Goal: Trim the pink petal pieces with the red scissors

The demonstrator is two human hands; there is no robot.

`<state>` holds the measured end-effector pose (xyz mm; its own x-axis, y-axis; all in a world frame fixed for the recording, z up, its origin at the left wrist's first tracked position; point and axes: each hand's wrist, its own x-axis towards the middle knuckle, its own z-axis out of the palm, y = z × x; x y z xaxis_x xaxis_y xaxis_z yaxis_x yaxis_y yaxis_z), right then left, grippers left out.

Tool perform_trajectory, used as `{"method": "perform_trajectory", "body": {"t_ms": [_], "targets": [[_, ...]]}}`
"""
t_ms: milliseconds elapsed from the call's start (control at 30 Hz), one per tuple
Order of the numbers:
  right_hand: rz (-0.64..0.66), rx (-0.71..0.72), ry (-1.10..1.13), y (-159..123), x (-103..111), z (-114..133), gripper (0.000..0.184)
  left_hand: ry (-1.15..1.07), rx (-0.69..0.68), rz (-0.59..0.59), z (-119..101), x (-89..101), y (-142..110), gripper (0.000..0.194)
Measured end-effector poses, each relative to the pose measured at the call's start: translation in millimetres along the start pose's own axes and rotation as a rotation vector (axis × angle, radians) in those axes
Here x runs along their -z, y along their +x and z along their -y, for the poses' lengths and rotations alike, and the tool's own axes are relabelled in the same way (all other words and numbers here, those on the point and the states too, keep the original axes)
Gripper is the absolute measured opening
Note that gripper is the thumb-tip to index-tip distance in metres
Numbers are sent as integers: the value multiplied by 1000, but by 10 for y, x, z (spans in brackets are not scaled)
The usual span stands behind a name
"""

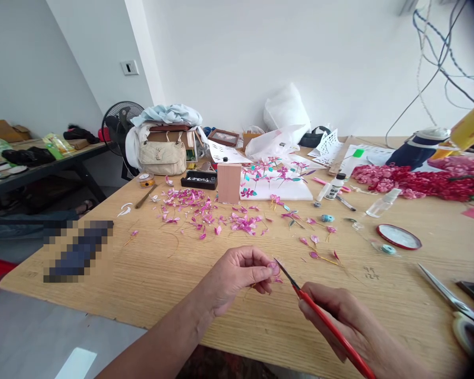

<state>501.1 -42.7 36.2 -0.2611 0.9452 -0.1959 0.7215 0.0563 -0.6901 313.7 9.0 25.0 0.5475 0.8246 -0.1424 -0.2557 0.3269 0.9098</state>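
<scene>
Head view, only one. Pink petal at roughly 5 o'clock from picture centre, above near part of bench. Probably delicate: pinch lightly to avoid creasing. Steady both wrists, work in tiny touches with just the tip of red tool, guarding thumb and fingertips. Turn petal rather than force the angle; mind any neighbouring pieces below.

Hands: left hand at 9 o'clock from petal, narrow pinch of thumb and fingers on it, other fingers loosely curled. Right hand at 4 o'clock, wrapped around red tool, tip aimed to 10 o'clock, at or just beside petal; contact too small to tell. Tweezers or slim scissors, cannot tell.

Around petal: loose petals at 10 o'clock, flowers on white block at 12, blue spool at 2, large scissors at 3.
</scene>
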Motion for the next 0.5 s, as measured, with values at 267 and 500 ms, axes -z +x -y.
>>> {"method": "perform_trajectory", "body": {"t_ms": [267,500], "targets": [[70,19,196,-84,-27,7,43,19,4,-29,-61,-31,-15,21],[76,33,288,-53,-69,10,45,-5,-2,-6,-41,-65,-23,19]]}}
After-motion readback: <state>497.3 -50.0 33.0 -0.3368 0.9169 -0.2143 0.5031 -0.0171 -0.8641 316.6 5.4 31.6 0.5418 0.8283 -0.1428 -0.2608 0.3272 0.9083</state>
